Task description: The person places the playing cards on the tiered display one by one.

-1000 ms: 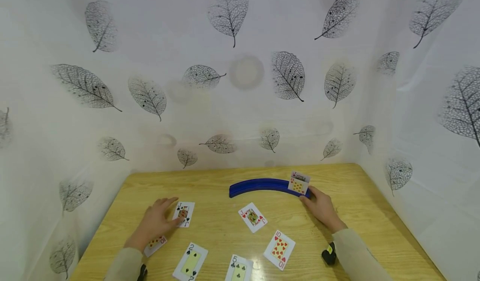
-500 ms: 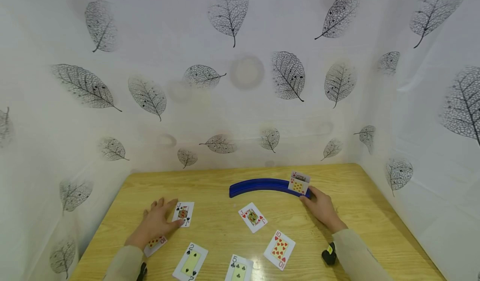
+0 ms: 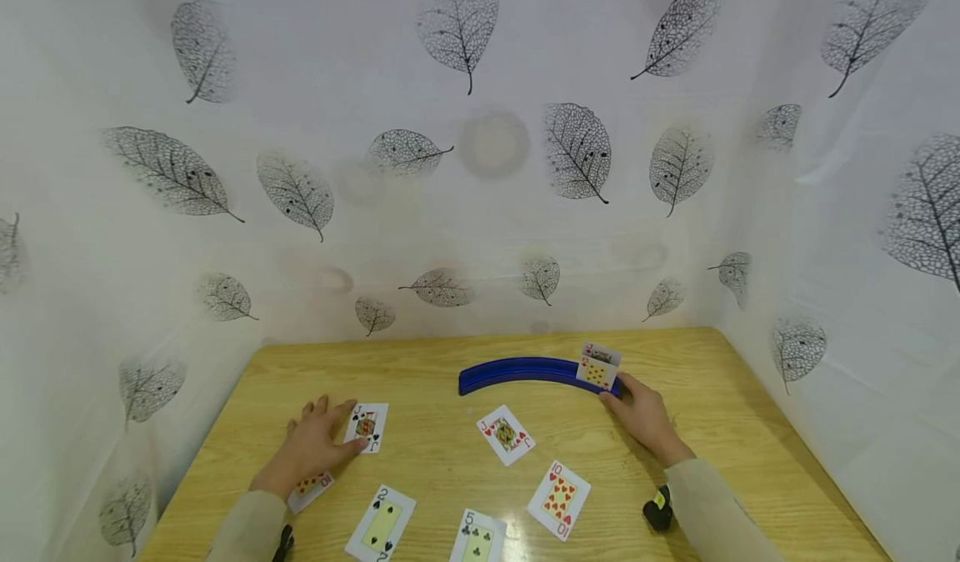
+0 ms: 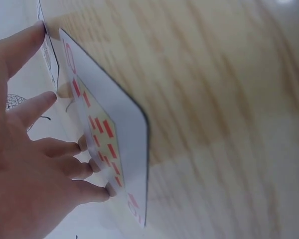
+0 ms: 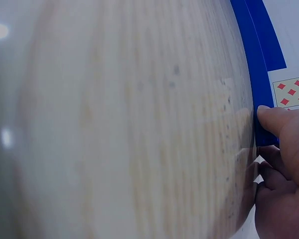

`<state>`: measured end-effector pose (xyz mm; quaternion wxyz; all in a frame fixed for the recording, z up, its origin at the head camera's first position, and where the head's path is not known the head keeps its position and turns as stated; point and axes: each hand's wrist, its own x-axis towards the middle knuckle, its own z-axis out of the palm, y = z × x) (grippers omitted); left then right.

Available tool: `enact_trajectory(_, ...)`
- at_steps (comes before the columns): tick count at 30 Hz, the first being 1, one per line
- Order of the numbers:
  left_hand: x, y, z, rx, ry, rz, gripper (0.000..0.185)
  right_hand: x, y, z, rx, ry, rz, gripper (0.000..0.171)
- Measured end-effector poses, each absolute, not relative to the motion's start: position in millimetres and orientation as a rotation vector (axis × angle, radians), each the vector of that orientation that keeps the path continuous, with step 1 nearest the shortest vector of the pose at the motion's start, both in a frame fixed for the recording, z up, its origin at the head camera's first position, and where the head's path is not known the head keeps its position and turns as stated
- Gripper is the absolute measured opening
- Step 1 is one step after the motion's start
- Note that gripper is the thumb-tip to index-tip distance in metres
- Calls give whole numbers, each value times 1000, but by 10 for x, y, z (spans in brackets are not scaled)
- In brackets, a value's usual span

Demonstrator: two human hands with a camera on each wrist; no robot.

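Left hand (image 3: 311, 448) is lying flat, fingers spread, fingertips touching the jack of spades (image 3: 367, 427); the red ten (image 4: 107, 139) sits beneath its palm. Right hand (image 3: 645, 418) is pinching the blue card rack (image 3: 525, 372) end. Advisable: slide cards lightly, steadying the rack.

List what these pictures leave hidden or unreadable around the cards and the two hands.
- Card under the left hand: in the head view the palm covers most of it; only a red 10 corner shows.
- Rear card in the blue card holder: the diamonds card in front hides its rank.
- 2 of spades and 5 of clubs: cut off by the head view's bottom edge.
- Right hand: the right wrist view's edge cuts it off.
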<state>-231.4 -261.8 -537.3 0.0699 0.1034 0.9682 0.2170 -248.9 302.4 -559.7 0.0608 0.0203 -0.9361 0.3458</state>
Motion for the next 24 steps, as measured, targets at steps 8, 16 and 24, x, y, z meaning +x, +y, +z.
enact_trajectory(8, -2347, -2604, -5406, 302, 2924, 625, 87, -2503, 3039, -5613, 53, -2836, 1062, 62)
enact_trajectory(16, -2348, -2601, -5410, 276, 2918, 624, 90, -2517, 3047, -5622, 51, -2837, 1071, 63)
enact_trajectory(24, -2358, -2599, -5420, 264, 2915, 633, 86, -2506, 3056, -5613, 39, -2857, 1065, 64)
